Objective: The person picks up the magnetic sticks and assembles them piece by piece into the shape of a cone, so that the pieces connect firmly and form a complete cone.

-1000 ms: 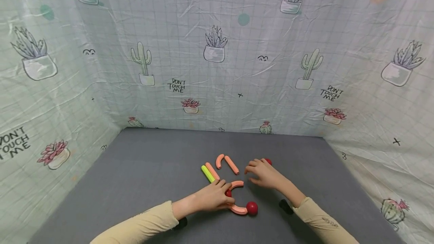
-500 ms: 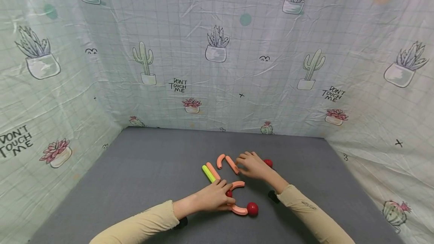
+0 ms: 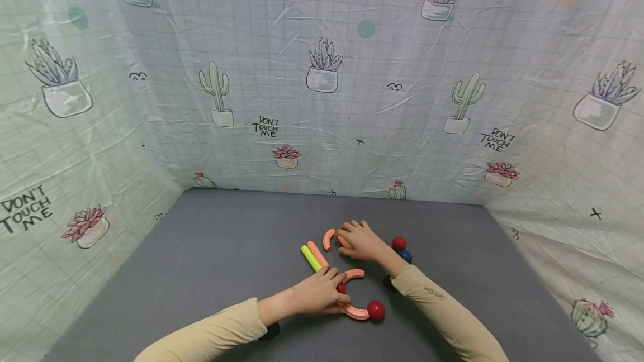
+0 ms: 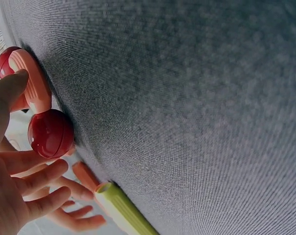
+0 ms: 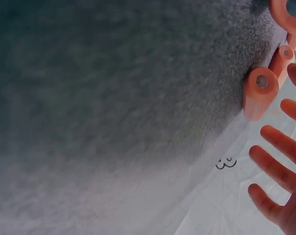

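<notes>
My left hand (image 3: 318, 294) holds a small joined figure low on the mat. Its thumb presses a curved orange toy rod (image 4: 34, 81), and its fingers lie beside the red ball (image 4: 51, 133) joined to that rod. A second red ball (image 3: 375, 310) sits at the rod's other end. Another curved orange rod (image 3: 355, 274) extends past the fingertips. My right hand (image 3: 363, 242) reaches over a straight orange rod (image 3: 344, 241), hiding part of it. In the right wrist view its fingers are spread, with orange rods (image 5: 261, 95) near them; their ends show shiny metal discs.
A yellow-green rod (image 3: 311, 258) and an orange rod (image 3: 317, 253) lie side by side. A short curved rod (image 3: 328, 239) lies behind. Right of the right hand are a red ball (image 3: 399, 243) and a blue ball (image 3: 405, 256). A cactus-print curtain (image 3: 322, 116) surrounds the grey mat (image 3: 241, 239).
My right hand has moved left from beside the far red ball to over the straight orange rod, uncovering the red and blue balls. My left hand has stayed with the joined pieces.
</notes>
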Demonstrator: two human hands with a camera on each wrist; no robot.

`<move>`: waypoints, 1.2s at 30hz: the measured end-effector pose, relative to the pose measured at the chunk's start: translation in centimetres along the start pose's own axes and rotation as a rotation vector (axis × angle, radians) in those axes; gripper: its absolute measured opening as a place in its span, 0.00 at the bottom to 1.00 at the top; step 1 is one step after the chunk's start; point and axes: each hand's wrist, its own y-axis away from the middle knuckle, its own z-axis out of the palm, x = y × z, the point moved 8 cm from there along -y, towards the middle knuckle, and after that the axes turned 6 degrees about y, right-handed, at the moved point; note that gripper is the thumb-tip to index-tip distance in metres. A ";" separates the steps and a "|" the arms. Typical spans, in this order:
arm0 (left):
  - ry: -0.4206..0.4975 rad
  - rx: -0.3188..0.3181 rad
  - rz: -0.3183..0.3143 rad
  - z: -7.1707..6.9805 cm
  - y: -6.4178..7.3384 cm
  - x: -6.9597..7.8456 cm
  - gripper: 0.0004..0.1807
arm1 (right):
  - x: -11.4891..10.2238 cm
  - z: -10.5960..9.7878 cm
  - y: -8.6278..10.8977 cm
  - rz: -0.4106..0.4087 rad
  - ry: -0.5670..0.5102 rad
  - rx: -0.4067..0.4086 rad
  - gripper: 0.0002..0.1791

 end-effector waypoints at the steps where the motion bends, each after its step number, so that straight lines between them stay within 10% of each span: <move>1: 0.005 -0.006 -0.001 0.1 0.0 0.0 0.07 | 0.0 0.2 -0.2 0.005 0.007 -0.018 0.24; 36: 0.012 -0.035 -0.010 0.2 -0.2 0.1 0.07 | -1.2 1.2 -2.0 -0.016 0.137 -0.045 0.27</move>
